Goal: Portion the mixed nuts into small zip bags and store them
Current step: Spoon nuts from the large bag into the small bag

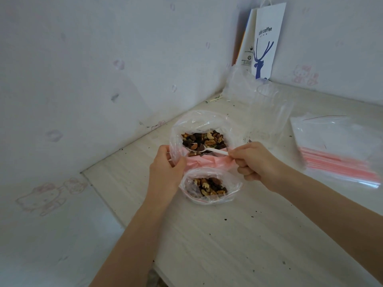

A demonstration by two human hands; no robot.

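Mixed nuts (pixel 204 139) bagged on crumb-speckled table (pixel 228 245) — cartoon-papered walls (pixel 83 69).

Spoon (pixel 216 151) in large nut bag (pixel 196 118), small zip bag (pixel 235 188) just beside

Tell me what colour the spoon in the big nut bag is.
White: the plastic spoon shows best in the head view, pinched by the right hand.

Stack of zip bags (pixel 339 156) at right blurred and cut by the edge, spoon (pixel 217 151) bowl partly under nuts (pixel 207 139), paper bag (pixel 267 46) small print unreadable
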